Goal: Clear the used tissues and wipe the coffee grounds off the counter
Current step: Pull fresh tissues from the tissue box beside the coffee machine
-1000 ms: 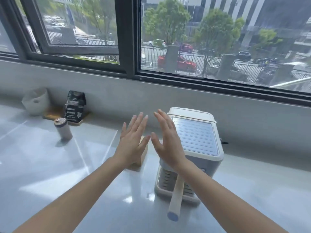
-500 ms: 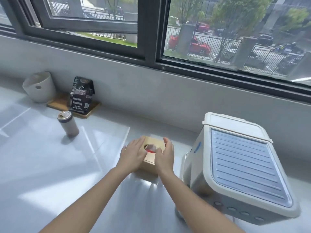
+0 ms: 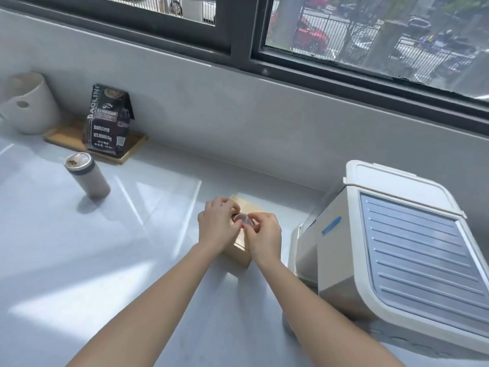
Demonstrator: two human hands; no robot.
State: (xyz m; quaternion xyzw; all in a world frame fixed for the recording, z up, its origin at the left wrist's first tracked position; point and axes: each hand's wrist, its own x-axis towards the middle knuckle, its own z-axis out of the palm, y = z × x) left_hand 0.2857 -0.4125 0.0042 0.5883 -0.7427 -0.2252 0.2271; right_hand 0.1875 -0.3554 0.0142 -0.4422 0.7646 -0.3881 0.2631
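- Left hand and right hand pinch, fingers closed, at the round opening of the tan square tissue box, on the grey bench at 9 o'clock of the white coffee machine
- Step, as I judge: getting a tissue out for wiping; next, pull upward; no grounds or used tissues visible

A pale grey wall runs behind the counter, which is a glossy light grey surface with bright patches of daylight lying across it; above the wall sits a window with a dark frame, its thick upright post dividing two panes; through the glass show a metal fence, a red car and, further right, what may be parked scooters, too blurred to be sure; the light comes from outside, soft and even; the wall meets the counter in a straight seam running from left to right.
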